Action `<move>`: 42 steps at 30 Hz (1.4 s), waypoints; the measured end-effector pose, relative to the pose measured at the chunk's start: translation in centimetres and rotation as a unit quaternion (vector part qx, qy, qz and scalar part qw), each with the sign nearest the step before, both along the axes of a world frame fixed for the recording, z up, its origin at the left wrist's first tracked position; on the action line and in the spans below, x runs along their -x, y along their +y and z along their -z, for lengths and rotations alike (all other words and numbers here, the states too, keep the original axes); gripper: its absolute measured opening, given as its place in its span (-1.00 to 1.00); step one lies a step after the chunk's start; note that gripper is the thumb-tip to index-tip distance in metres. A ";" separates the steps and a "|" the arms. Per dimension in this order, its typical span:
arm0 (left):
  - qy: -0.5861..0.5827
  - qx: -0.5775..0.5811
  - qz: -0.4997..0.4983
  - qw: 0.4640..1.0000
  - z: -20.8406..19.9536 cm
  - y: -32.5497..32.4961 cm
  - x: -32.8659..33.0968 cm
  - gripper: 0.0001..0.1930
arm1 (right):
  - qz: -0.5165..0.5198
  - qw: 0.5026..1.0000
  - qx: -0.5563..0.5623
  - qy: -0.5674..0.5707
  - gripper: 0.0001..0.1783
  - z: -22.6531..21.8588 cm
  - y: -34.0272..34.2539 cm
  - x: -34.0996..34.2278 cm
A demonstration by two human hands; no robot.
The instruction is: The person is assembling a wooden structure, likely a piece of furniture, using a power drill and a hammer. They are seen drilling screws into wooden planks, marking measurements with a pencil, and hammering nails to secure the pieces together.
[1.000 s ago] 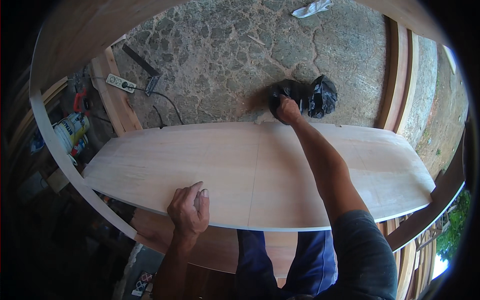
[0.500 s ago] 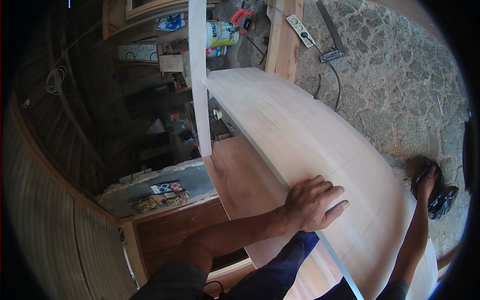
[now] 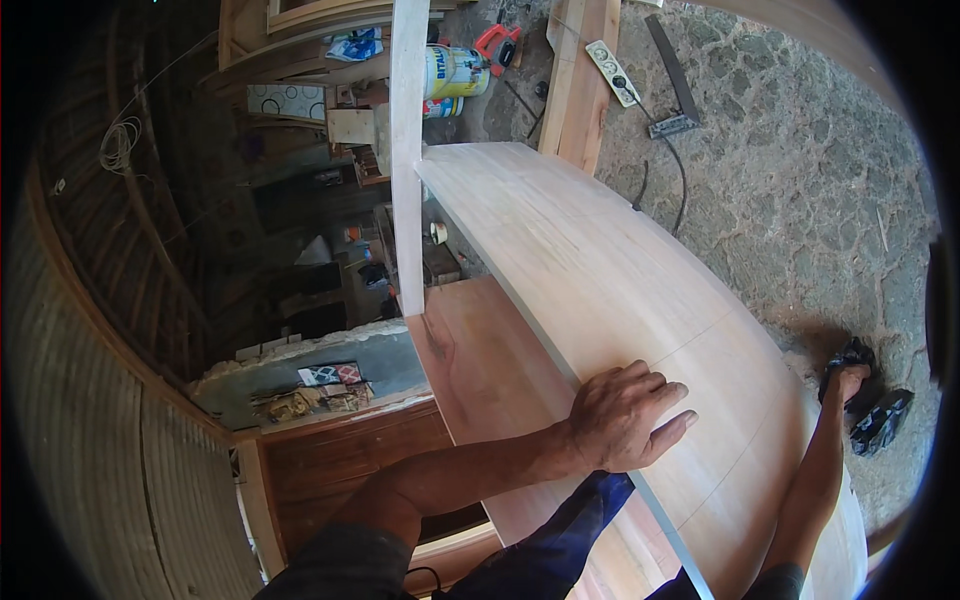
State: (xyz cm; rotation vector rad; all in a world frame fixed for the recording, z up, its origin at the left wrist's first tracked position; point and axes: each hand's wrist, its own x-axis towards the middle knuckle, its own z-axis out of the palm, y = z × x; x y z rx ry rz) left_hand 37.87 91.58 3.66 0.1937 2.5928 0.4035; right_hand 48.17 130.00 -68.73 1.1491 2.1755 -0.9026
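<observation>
Head view: rests with the left hand [image 3: 628, 415] on the near edge of the board [image 3: 600, 270], with fingers half curled and thumb apart, clasping nothing visible. Reaches over the board with the right hand [image 3: 854, 381] to the black bag [image 3: 848, 354], on the floor [image 3: 760, 170] just past the far edge. Cannot tell whether gripping or loose, with fingertips out of sight. Shows a power strip [image 3: 611, 72] and a square [image 3: 675, 126] near the timber [image 3: 578, 100].
</observation>
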 end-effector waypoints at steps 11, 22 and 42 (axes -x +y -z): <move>-0.016 0.011 -0.002 1.000 0.2 1.3 0.8 -0.76 | 0.225 0.954 0.197 -0.014 -0.67 -18.8 -7.0 1.5; -0.002 0.033 0.009 0.999 0.0 1.7 0.1 -0.74 | -0.240 0.950 0.192 -0.060 -0.61 -30.0 -2.4 3.4; -0.031 -0.003 0.007 1.000 1.2 1.5 0.8 -0.76 | -0.199 0.973 -0.041 -0.106 -0.27 -22.7 2.0 0.9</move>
